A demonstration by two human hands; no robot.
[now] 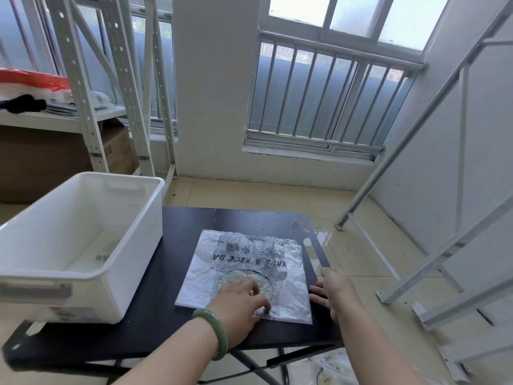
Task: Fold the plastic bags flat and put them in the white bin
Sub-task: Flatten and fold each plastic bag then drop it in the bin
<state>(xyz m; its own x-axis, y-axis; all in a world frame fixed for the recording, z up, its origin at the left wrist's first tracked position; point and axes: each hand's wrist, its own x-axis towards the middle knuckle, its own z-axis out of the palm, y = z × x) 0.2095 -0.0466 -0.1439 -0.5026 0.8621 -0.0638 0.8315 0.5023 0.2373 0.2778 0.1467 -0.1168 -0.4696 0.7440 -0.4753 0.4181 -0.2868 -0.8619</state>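
Observation:
A translucent white plastic bag (pixel 249 262) with dark print lies flat on the black folding table (pixel 172 273). My left hand (pixel 238 309), with a green bangle on its wrist, rests on the bag's near part, fingers curled and pinching the plastic near the near edge. My right hand (pixel 333 291) lies with straight fingers against the bag's right edge, near its near right corner. The white bin (pixel 83 245) stands on the table's left side. A folded bag seems to lie on its floor.
White metal shelving stands at the left and leans at the right. Cardboard boxes sit under the left shelf. More plastic bags (pixel 333 370) lie on the floor under the table's right front. A barred window is ahead.

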